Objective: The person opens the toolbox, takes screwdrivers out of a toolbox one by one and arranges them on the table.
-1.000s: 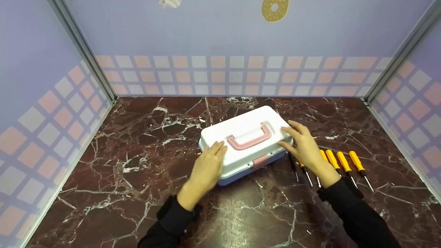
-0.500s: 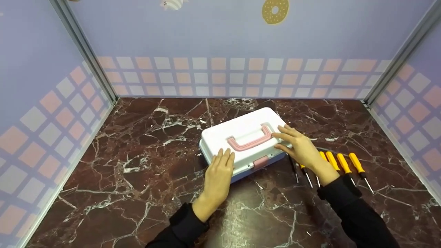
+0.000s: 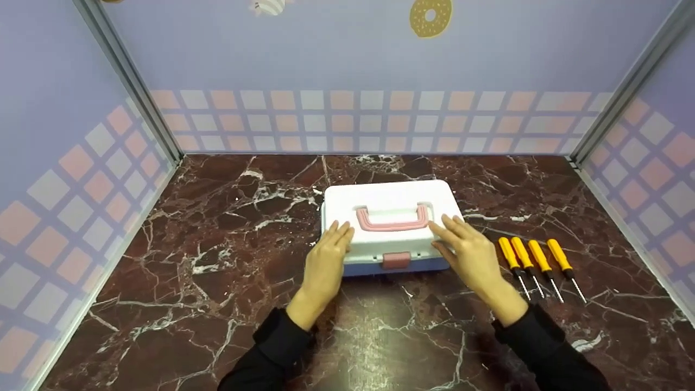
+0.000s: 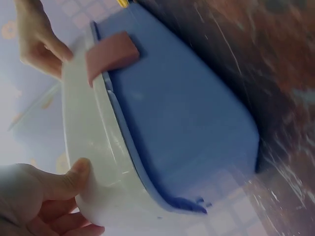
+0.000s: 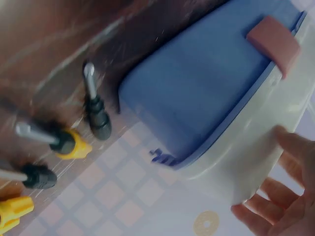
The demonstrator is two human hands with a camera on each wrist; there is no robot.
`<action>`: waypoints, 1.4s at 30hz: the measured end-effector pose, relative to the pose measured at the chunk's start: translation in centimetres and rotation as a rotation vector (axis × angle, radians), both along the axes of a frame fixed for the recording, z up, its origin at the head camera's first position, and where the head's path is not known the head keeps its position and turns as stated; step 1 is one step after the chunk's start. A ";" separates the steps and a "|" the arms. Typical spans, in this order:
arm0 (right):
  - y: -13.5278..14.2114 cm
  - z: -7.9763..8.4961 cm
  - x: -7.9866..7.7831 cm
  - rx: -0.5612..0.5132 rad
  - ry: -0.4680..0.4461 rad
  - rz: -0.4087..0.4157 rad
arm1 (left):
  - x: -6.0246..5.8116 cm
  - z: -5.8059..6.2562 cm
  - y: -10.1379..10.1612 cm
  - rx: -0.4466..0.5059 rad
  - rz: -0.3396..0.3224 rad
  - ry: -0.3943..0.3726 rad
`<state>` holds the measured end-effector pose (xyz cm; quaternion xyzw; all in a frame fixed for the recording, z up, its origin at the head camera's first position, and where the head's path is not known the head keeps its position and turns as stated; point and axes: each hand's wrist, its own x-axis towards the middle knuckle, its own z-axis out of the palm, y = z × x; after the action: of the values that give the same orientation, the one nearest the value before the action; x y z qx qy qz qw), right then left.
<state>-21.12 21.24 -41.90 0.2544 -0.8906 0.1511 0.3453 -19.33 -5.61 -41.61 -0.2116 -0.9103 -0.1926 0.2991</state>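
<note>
A closed toolbox with a white lid (image 3: 391, 191), a blue base (image 4: 182, 103) and a pink folding handle (image 3: 393, 224) stands in the middle of the table, its pink latch (image 3: 396, 260) facing me. At the lid's front left corner rests my left hand (image 3: 324, 263), thumb on the lid's front and fingers over the edge. Opposite it, my right hand (image 3: 473, 259) touches the front right corner, with its fingers lying on the top beside the handle. Neither hand is on the handle or the latch. The right hand hides part of the box's right end.
Several screwdrivers (image 3: 537, 256) with yellow handles lie side by side to the right of the box. A dark screwdriver (image 5: 98, 118) lies nearest the box in the right wrist view. Purple panels (image 3: 347, 65) enclose the marbled table (image 3: 217, 304) at the back and sides.
Between my hands the toolbox has turned from a slant to nearly square-on, its right end swinging toward me. Both hands stayed at its front corners; the left shifted right, then back left.
</note>
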 end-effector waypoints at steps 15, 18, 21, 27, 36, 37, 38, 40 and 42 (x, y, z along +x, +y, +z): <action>-1.0 0.4 1.5 -0.051 -0.001 -0.068 | -1.6 0.0 -0.2 0.072 0.032 0.023; -1.0 0.6 1.2 -0.035 -0.024 -0.074 | -1.9 0.1 -0.1 0.077 0.039 0.016; -0.9 0.9 0.5 -0.024 -0.064 -0.088 | -2.5 0.2 0.0 0.080 0.040 0.012; -0.8 1.6 -1.9 -0.014 -0.167 -0.124 | -4.8 0.6 0.5 0.078 0.050 -0.048; -0.2 1.9 -6.7 -0.034 -0.242 -0.128 | -9.6 0.9 1.3 0.033 0.067 -0.149; -0.2 1.9 -7.3 -0.035 -0.249 -0.130 | -10.2 0.9 1.4 0.034 0.068 -0.163; -0.2 2.0 -7.8 -0.035 -0.254 -0.132 | -10.7 0.9 1.4 0.033 0.070 -0.174; -0.3 2.2 -9.0 -0.037 -0.265 -0.137 | -11.8 1.0 1.3 0.035 0.074 -0.196; -0.5 2.3 -10.0 -0.045 -0.279 -0.147 | -12.7 1.2 1.2 0.038 0.077 -0.213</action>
<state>-31.16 20.70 -39.60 0.1574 -0.9425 0.1792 0.2341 -32.02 -4.39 -40.44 -0.1489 -0.9407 -0.2195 0.2117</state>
